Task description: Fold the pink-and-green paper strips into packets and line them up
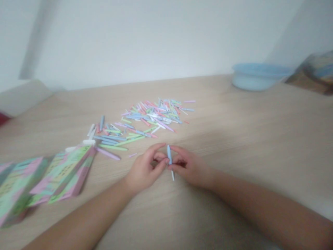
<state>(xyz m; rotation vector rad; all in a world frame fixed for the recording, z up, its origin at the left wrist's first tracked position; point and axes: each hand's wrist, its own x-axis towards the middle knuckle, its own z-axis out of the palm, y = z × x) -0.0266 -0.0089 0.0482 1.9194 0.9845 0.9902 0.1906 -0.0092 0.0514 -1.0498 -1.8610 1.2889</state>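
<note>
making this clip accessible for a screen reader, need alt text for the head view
The left hand and right hand hold a narrow pale blue strip upright between their fingertips above a light wooden table. Beyond them lies a scattered pile of thin pastel strips, with pink-and-green printed sheets to the left and a pale blue basin at far right.

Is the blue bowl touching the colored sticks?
No, the blue bowl sits at the far edge, away from the colored sticks.
</note>
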